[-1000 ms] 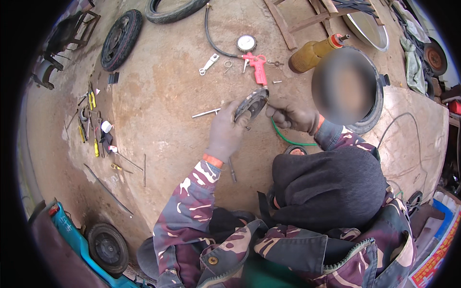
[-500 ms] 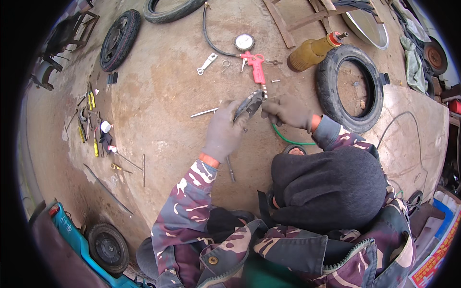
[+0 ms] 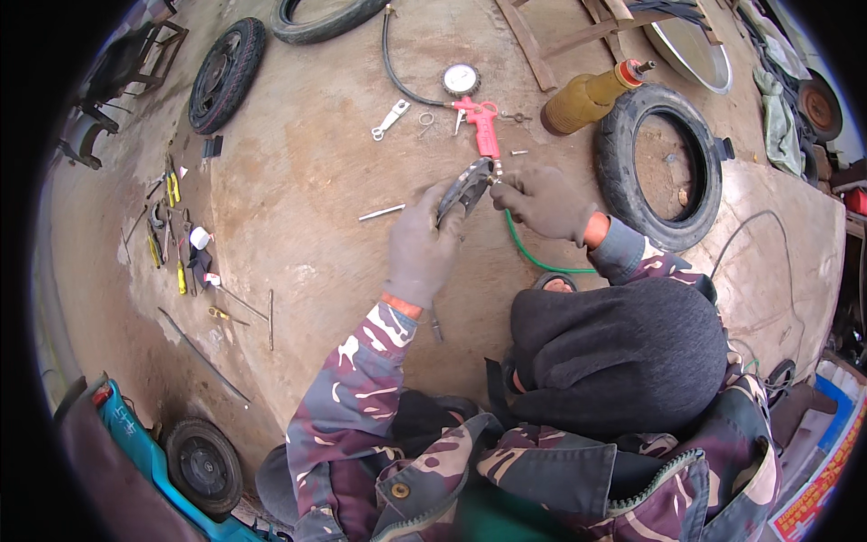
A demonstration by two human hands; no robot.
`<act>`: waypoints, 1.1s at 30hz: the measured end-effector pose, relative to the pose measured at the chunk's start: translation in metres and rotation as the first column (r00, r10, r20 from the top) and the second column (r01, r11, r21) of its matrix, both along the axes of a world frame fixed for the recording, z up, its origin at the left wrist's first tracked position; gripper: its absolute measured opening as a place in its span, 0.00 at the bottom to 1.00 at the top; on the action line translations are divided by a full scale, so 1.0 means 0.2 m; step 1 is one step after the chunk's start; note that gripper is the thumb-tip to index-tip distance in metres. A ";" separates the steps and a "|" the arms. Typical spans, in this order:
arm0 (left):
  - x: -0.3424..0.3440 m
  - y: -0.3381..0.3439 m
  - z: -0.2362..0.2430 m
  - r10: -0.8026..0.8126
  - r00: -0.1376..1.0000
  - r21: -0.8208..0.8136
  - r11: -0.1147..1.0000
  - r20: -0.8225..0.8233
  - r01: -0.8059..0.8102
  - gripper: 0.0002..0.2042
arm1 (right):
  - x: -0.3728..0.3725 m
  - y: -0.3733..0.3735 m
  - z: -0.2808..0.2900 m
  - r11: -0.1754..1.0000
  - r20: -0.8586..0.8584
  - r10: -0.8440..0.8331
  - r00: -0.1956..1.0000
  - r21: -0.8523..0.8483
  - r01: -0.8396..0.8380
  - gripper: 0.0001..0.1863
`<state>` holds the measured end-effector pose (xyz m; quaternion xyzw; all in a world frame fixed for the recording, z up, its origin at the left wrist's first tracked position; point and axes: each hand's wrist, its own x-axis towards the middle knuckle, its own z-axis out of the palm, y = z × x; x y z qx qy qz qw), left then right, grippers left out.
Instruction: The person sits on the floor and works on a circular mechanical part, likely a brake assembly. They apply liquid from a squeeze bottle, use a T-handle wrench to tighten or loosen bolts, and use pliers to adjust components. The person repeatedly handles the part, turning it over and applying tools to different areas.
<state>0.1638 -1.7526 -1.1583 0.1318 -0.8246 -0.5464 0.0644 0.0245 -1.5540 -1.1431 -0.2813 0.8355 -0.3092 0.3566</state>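
My left hand (image 3: 423, 248), in a grey glove, grips a dark, curved metal part (image 3: 463, 191) that looks like a drum brake plate, held edge-up above the floor. My right hand (image 3: 540, 203), also gloved, is closed with thumb and forefinger pinched at the part's right edge; whatever sits between those fingertips is too small to name. Just beyond lies a pink air gun (image 3: 485, 129) with a round gauge (image 3: 461, 79) and black hose. Around it rest a silver lever arm (image 3: 391, 119), a ring-shaped spring (image 3: 425, 118) and a small bolt (image 3: 519, 153).
A brown plastic bottle (image 3: 587, 98) stands beside a bare tyre (image 3: 614, 181) at right. Pliers (image 3: 172, 181) and other tools lie scattered at left. A tyred wheel (image 3: 227, 74) is farther off. A green hose (image 3: 528, 253) runs under my right wrist. A T-handled tool lies partly behind my left hand.
Both hands have shifted slightly, and the dark metal part has tilted more upright. My right fingertips have come closer against its edge.
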 end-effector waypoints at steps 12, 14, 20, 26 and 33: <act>-0.01 -0.02 0.02 0.009 1.000 0.113 0.994 0.008 -0.010 0.18 | 0.01 0.01 0.02 0.949 0.563 -0.241 0.790 -0.033 0.313 0.22; -0.01 -0.05 0.02 0.027 0.999 0.133 0.991 0.031 -0.031 0.17 | 0.01 0.01 0.05 0.936 0.616 -0.254 0.746 -0.036 0.349 0.23; -0.01 -0.08 -0.02 0.063 0.985 -0.039 0.997 -0.163 -0.071 0.18 | 0.05 0.00 0.12 0.930 0.585 -0.266 0.766 -0.053 0.363 0.24; 0.01 -0.13 -0.07 0.056 0.997 0.320 0.945 0.057 -0.071 0.20 | 0.05 -0.01 0.15 0.940 0.511 -0.275 0.814 -0.033 0.338 0.26; 0.02 -0.09 -0.03 0.003 1.000 0.080 0.997 0.006 -0.004 0.18 | 0.05 -0.04 0.12 0.950 0.460 -0.283 0.842 0.015 0.311 0.24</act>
